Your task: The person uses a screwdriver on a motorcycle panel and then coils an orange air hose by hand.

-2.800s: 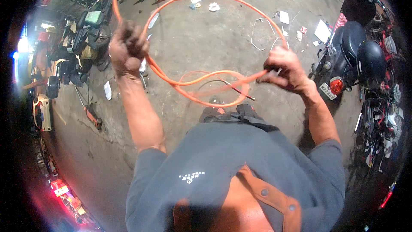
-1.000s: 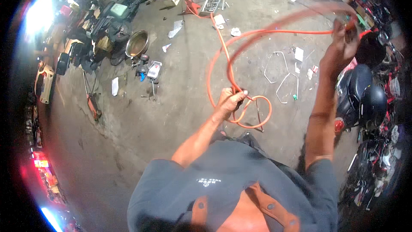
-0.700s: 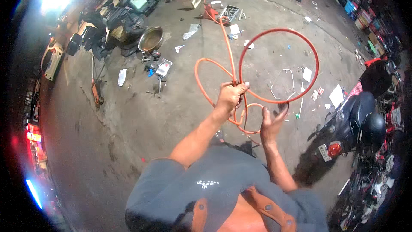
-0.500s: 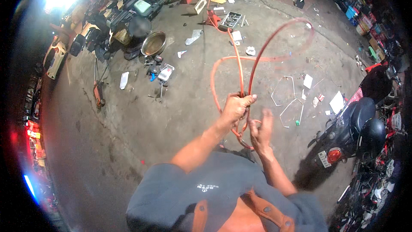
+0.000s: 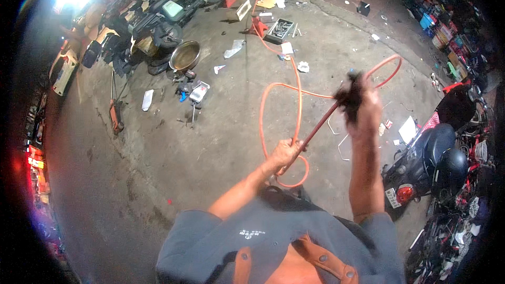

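An orange-red hose [image 5: 262,110] hangs in loops in front of me and runs away across the concrete floor. My left hand [image 5: 285,152] is closed around strands of it near the middle, with a small loop dangling below the fist. Out to the right, my raised right hand [image 5: 364,108] grips the hose, and a darker red length stretches straight between the two hands. A further loop curves up beyond the right hand. Something dark and blurred shows at its fingers; whether that is dirt or cloth I cannot tell.
A metal basin [image 5: 185,55] sits at the left beside piled motorbike parts. Farther off stands a grey tray [image 5: 279,30] of metal pieces next to a red stand [image 5: 259,27]. A parked black scooter [image 5: 421,160] is at the right. Bent wire rods and paper scraps litter the floor.
My right hand has swung up and to the right, drawing a length of hose out straight. My left hand has lowered slightly, still holding the hose.
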Action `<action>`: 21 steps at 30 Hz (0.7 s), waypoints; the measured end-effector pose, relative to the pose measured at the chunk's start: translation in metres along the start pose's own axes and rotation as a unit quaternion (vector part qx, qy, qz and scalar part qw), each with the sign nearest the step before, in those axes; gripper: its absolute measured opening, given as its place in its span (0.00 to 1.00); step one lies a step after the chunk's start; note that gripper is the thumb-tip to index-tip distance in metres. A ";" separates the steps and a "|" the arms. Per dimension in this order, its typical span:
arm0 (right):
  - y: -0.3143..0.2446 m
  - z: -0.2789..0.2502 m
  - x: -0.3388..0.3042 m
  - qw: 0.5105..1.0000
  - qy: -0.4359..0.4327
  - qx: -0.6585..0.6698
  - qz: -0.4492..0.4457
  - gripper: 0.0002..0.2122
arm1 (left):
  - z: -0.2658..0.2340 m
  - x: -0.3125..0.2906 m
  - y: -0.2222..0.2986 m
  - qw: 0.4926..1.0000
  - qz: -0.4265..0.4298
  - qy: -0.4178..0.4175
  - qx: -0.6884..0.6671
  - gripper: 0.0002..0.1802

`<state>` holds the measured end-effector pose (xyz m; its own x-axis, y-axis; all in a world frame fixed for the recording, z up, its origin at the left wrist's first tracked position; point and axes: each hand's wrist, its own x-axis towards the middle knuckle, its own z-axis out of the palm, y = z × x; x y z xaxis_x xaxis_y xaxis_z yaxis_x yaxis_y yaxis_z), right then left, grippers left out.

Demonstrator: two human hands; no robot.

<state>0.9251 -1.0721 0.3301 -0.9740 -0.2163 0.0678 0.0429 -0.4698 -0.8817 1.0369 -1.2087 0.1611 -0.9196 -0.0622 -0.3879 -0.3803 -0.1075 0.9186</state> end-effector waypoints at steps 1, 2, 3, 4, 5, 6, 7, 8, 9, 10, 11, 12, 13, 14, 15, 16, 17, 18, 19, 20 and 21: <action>-0.020 0.005 0.010 1.000 0.011 0.023 -0.004 0.17 | 0.004 -0.007 0.005 0.999 -0.026 -0.023 0.027 0.18; -0.041 0.011 0.020 0.998 0.016 0.023 -0.047 0.17 | 0.001 -0.001 -0.010 0.999 -0.022 -0.023 0.025 0.18; -0.055 0.010 0.034 0.995 -0.015 0.047 -0.085 0.17 | -0.011 0.011 -0.040 0.996 -0.064 -0.051 0.041 0.18; -0.079 0.007 0.048 0.982 -0.059 0.136 -0.115 0.16 | -0.018 0.020 -0.062 0.989 -0.105 -0.085 0.059 0.17; -0.103 -0.012 0.073 0.967 -0.193 0.129 -0.106 0.13 | -0.029 0.018 -0.076 0.990 -0.105 -0.076 0.053 0.17; -0.129 -0.009 0.075 0.973 -0.078 0.077 -0.202 0.12 | -0.039 0.015 -0.086 0.994 -0.072 -0.087 0.014 0.17; -0.181 -0.042 0.083 0.955 -0.245 0.069 -0.153 0.12 | -0.040 0.017 -0.093 0.993 -0.034 -0.115 -0.018 0.16; -0.212 -0.048 0.087 0.945 -0.252 0.050 -0.201 0.13 | -0.046 0.023 -0.116 0.992 -0.003 -0.113 -0.057 0.17; -0.233 -0.048 0.087 0.939 -0.229 0.022 -0.254 0.14 | -0.044 0.020 -0.105 0.992 -0.004 -0.114 -0.058 0.17; -0.249 -0.049 0.089 0.932 -0.206 -0.008 -0.298 0.14 | -0.042 0.013 -0.078 0.991 -0.037 -0.123 -0.029 0.17; -0.260 -0.048 0.089 0.923 -0.175 -0.044 -0.341 0.15 | -0.043 0.009 -0.056 0.989 -0.067 -0.133 0.003 0.18; -0.259 -0.046 0.090 0.911 -0.136 -0.083 -0.381 0.16 | -0.037 0.012 -0.046 0.994 -0.052 -0.093 0.040 0.19; -0.250 -0.046 0.091 0.894 -0.087 -0.128 -0.421 0.17 | -0.031 0.016 -0.047 0.994 -0.049 -0.091 0.040 0.19; -0.230 -0.049 0.089 0.874 -0.030 -0.172 -0.453 0.17 | -0.025 0.021 -0.049 0.997 -0.013 -0.044 -0.055 0.19; -0.199 -0.057 0.081 0.855 0.025 -0.205 -0.476 0.18 | -0.021 0.025 -0.049 0.989 0.023 -0.003 -0.149 0.19; -0.144 -0.061 0.080 0.877 0.028 -0.169 -0.450 0.19 | -0.028 0.014 -0.035 0.992 0.024 0.006 -0.122 0.19; -0.109 -0.034 0.048 0.956 0.087 -0.013 -0.280 0.20 | -0.029 0.009 -0.024 0.992 0.023 0.007 -0.128 0.19; -0.062 -0.119 0.046 0.953 -0.119 0.132 -0.244 0.22 | -0.016 0.009 -0.004 0.993 0.001 -0.009 -0.117 0.19; -0.022 -0.095 0.014 0.976 -0.103 0.009 -0.191 0.23 | -0.013 0.014 0.002 0.993 -0.030 0.007 -0.110 0.18; 0.018 -0.068 -0.018 0.975 -0.100 -0.137 -0.141 0.24 | -0.008 0.022 0.000 0.993 -0.035 0.007 -0.110 0.18; 0.055 -0.039 -0.050 0.951 -0.113 -0.273 -0.095 0.27 | -0.002 0.028 -0.006 0.993 0.011 0.008 -0.120 0.17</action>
<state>0.9675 -1.0539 0.2603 -0.8776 -0.3789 0.2935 -0.3099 -0.0185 -0.9506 1.0137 -1.2114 0.1444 -0.9248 -0.0818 -0.3716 -0.3245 -0.3401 0.8826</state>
